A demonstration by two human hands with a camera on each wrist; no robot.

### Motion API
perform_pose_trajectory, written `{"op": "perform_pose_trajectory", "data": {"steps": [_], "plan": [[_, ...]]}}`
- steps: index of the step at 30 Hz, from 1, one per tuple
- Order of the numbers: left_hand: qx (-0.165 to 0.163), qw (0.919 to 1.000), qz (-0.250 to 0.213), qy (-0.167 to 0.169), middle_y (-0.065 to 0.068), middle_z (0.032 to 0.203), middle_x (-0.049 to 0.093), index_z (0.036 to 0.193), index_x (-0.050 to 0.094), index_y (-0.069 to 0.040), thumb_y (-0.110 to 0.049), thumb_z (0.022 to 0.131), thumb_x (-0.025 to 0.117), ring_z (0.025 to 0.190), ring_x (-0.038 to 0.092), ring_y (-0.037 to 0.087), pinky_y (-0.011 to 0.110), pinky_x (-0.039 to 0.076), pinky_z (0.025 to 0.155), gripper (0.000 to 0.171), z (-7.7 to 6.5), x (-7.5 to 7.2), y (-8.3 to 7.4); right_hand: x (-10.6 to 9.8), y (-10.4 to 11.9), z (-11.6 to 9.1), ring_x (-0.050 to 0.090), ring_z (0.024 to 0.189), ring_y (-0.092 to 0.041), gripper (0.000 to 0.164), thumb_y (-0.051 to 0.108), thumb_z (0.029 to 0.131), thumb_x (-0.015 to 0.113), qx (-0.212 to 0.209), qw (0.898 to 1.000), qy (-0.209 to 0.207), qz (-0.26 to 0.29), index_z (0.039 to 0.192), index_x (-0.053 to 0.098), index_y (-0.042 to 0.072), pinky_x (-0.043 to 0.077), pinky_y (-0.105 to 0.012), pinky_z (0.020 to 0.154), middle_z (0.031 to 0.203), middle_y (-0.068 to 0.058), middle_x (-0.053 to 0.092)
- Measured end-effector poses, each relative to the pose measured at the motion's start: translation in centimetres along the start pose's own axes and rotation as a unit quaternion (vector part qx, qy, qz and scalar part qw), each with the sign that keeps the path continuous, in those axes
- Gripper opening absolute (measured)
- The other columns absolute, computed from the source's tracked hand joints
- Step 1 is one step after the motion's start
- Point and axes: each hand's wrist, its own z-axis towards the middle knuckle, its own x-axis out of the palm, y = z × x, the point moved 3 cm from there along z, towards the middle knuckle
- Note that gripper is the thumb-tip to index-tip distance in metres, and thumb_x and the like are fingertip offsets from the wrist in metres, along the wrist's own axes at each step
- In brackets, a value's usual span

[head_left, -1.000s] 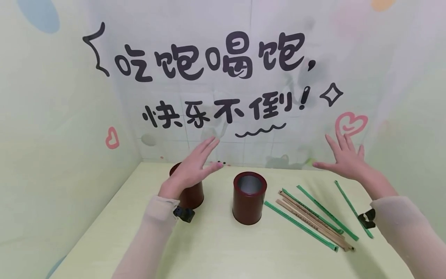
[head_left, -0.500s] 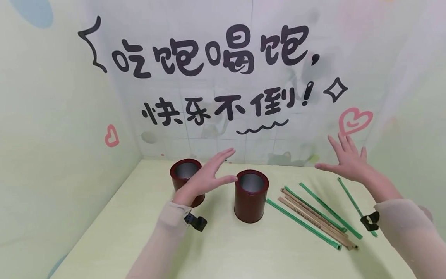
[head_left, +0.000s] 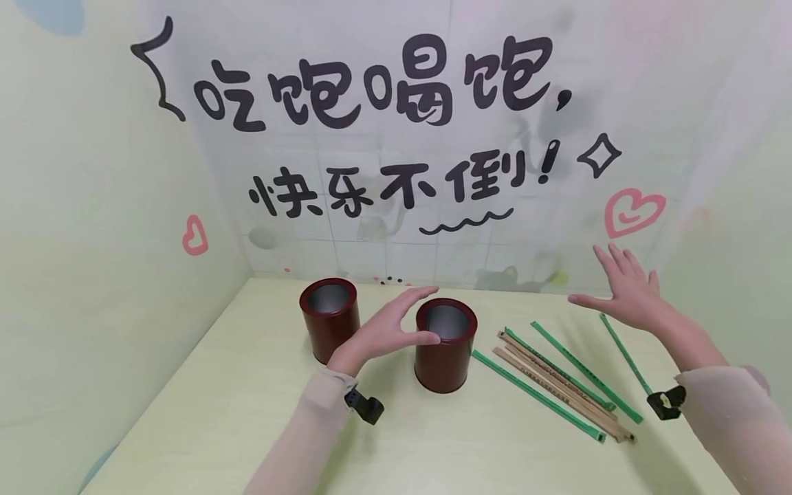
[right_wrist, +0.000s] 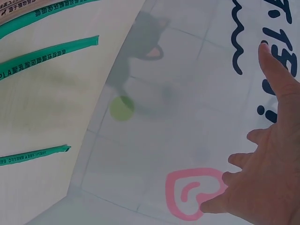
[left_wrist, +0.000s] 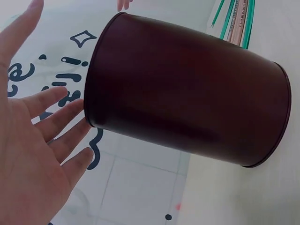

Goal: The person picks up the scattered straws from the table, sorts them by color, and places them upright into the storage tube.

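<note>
Two dark red, open-topped cylindrical canisters stand upright on the table: the left canister (head_left: 331, 333) and the middle canister (head_left: 442, 368). My left hand (head_left: 385, 331) is at the middle canister, thumb in front of its rim and fingers behind it, spread and not gripping. In the left wrist view, that canister (left_wrist: 187, 89) lies just beyond the fingertips; whether they touch it I cannot tell. My right hand (head_left: 632, 297) hovers with fingers spread above the straws, holding nothing. Below it lie paper-wrapped drinking straws, green straws (head_left: 538, 395) and brown straws (head_left: 559, 397).
One green straw (head_left: 625, 356) lies apart at the right, partly behind the right wrist's black camera (head_left: 666, 402). A printed white backdrop (head_left: 346, 254) rises behind the pale table (head_left: 396, 454), with pale walls at both sides.
My left hand has moved right and down from over the left canister to the middle canister's rim. The right hand stays spread, slightly lower; the canisters and straws keep their places.
</note>
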Motion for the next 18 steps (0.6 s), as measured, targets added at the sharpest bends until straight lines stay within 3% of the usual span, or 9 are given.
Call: {"op": "perform_pose_trajectory", "data": {"steps": [4, 9, 13, 18], "plan": [[0.0, 1.0, -0.003, -0.008, -0.003, 0.159, 0.038, 0.153, 0.038, -0.025, -0.05, 0.081, 0.078, 0.151, 0.031, 0.023, 0.054, 0.032, 0.12, 0.087, 0.0, 0.5, 0.2, 0.0, -0.1, -0.2, -0.002, 0.146, -0.059, 0.111, 0.055, 0.09, 0.065, -0.001, 1.0, 0.002, 0.006, 0.159, -0.005, 0.003, 0.003, -0.086, 0.104, 0.161, -0.035, -0.001], [0.002, 0.9997, -0.008, -0.022, 0.001, 0.163, 0.028, 0.155, 0.035, -0.018, -0.042, 0.078, 0.083, 0.152, 0.028, 0.026, 0.052, 0.034, 0.12, 0.094, 0.2, 1.1, 0.4, 0.1, -0.4, -0.6, 0.003, 0.144, -0.06, 0.111, 0.053, 0.09, 0.065, -0.003, 1.0, 0.004, 0.02, 0.158, -0.006, 0.002, 0.006, -0.086, 0.103, 0.159, -0.038, 0.004], [-0.023, 0.9992, -0.023, -0.02, 0.005, 0.161, 0.032, 0.156, 0.032, -0.014, -0.038, 0.077, 0.085, 0.147, 0.037, 0.025, 0.044, 0.038, 0.119, 0.098, 0.5, 1.6, 0.7, 0.4, -0.8, -0.8, 0.009, 0.143, -0.061, 0.109, 0.048, 0.091, 0.066, -0.018, 0.999, 0.0, 0.045, 0.158, -0.005, -0.002, 0.013, -0.082, 0.106, 0.158, -0.039, 0.008], [-0.059, 0.9972, -0.043, -0.01, 0.006, 0.16, 0.037, 0.157, 0.03, -0.014, -0.037, 0.077, 0.085, 0.142, 0.045, 0.027, 0.045, 0.042, 0.116, 0.099, 0.5, 2.1, 1.2, 1.0, -1.2, -1.3, 0.007, 0.145, -0.059, 0.108, 0.042, 0.093, 0.067, -0.023, 0.995, 0.016, 0.096, 0.157, -0.009, -0.001, 0.018, -0.078, 0.109, 0.161, -0.037, 0.003]]}}
